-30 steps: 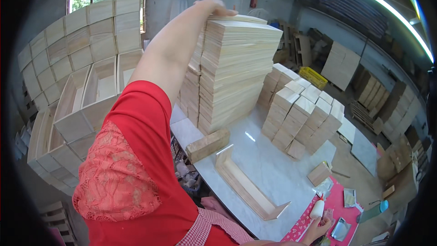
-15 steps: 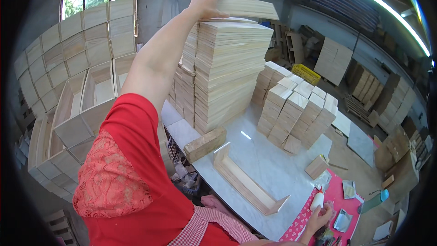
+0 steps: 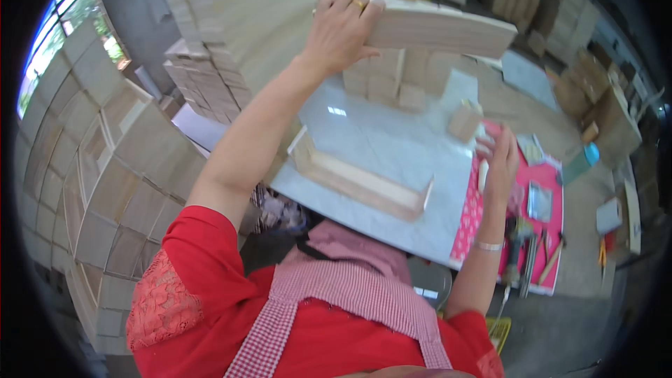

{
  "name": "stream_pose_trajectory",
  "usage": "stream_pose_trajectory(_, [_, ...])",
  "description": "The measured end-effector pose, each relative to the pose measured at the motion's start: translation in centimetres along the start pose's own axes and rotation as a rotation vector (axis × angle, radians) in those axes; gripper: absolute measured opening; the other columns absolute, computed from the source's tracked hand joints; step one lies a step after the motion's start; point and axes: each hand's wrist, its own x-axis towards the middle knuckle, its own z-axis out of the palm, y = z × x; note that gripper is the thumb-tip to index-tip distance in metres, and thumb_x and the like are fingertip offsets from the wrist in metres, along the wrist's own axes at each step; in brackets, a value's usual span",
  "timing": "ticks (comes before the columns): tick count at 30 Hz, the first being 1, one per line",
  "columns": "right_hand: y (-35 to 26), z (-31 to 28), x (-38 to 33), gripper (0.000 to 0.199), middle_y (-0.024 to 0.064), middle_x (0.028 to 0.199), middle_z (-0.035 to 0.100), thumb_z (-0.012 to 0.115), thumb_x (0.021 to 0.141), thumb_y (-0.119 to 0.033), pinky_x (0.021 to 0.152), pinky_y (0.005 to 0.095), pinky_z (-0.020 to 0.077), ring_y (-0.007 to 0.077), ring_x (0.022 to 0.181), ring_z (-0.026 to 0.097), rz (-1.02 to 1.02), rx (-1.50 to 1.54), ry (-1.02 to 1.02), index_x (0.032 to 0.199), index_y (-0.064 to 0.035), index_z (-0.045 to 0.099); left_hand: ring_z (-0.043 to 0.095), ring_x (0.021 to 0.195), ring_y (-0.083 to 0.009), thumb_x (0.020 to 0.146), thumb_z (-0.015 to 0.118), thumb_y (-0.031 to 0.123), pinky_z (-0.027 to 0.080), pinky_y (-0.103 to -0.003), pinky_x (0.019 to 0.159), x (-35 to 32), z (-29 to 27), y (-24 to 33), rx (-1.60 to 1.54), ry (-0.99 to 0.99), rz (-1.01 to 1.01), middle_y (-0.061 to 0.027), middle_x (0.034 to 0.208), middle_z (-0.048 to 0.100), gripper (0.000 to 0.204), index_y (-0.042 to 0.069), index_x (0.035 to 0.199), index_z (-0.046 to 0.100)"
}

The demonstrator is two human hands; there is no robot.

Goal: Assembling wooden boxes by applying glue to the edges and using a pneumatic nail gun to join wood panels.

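Observation:
My left hand grips one end of a long pale wooden board, held up over the far part of the table. Below it on the white marble-patterned tabletop lies a shallow three-sided wooden piece, a long strip with an upright end at each side. To the right, my right hand hovers with fingers apart over the pink cloth. Right beside its palm is a white bottle; whether they touch is unclear.
A tall stack of boards rises at the far left of the table. Wooden boxes are piled at left. On the pink cloth lie a power drill and a metal tin. A small wooden block sits beyond.
My left hand has lifted the board off the tall stack and brought it right and nearer. My right hand has come off the white bottle. The view has turned down and right.

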Motion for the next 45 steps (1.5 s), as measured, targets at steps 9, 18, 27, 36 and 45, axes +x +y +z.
stream_pose_trajectory(9, [0.3,-1.0,-4.2,0.075,0.0201,0.094,0.069,0.032,0.102,-0.061,0.065,0.0335,0.0599,0.0273,0.074,0.072,0.291,0.296,0.090,0.124,0.0076,0.053,0.055,0.091,-0.0168,0.074,0.076,0.029,0.034,-0.037,0.079,-13.4,4.7,7.3,-0.272,0.230,0.066,0.0045,0.094,0.059,0.037,0.020,0.106,0.058])
stream_pose_trajectory(18, [1.6,1.8,-7.1,0.034,0.0147,0.093,0.068,0.057,0.100,-0.023,0.052,0.0272,0.0588,0.0194,0.068,0.069,0.155,0.180,0.131,0.111,0.0092,0.060,0.056,0.111,-0.0253,0.077,0.078,0.030,0.037,-0.044,0.095,-16.3,3.6,7.6,-0.465,-0.051,0.088,-0.0039,0.117,0.061,0.054,0.017,0.125,0.058])
stream_pose_trajectory(27, [2.3,4.1,-8.8,0.025,0.0118,0.101,0.067,0.057,0.100,-0.011,0.073,0.0290,0.0587,0.0154,0.085,0.068,0.064,0.088,0.012,0.115,0.0084,0.060,0.058,0.111,-0.0310,0.068,0.076,0.057,0.039,-0.053,0.099,-8.6,0.2,16.1,-0.864,-0.247,0.186,-0.0145,0.117,0.059,0.078,0.008,0.127,0.056])
stream_pose_trajectory(36, [2.0,1.1,-9.8,0.035,0.0103,0.110,0.067,0.060,0.098,-0.012,0.075,0.0257,0.0533,0.0134,0.090,0.064,0.180,0.181,-0.065,0.129,0.0032,0.056,0.059,0.110,-0.0339,0.059,0.081,0.050,0.044,-0.049,0.091,-7.2,0.0,16.1,-1.003,-0.553,0.130,-0.0160,0.114,0.060,0.080,0.007,0.124,0.060])
stream_pose_trajectory(45, [7.9,-3.2,-10.8,0.098,0.0073,0.138,0.053,0.087,0.065,-0.015,0.071,0.0290,0.0501,0.0150,0.088,0.059,0.172,-0.407,-0.494,0.150,-0.0104,0.038,0.057,0.110,-0.0330,0.054,0.086,0.040,0.043,-0.044,0.091,-11.2,1.5,14.6,-0.940,-0.674,0.118,-0.0127,0.120,0.057,0.086,0.007,0.128,0.057])
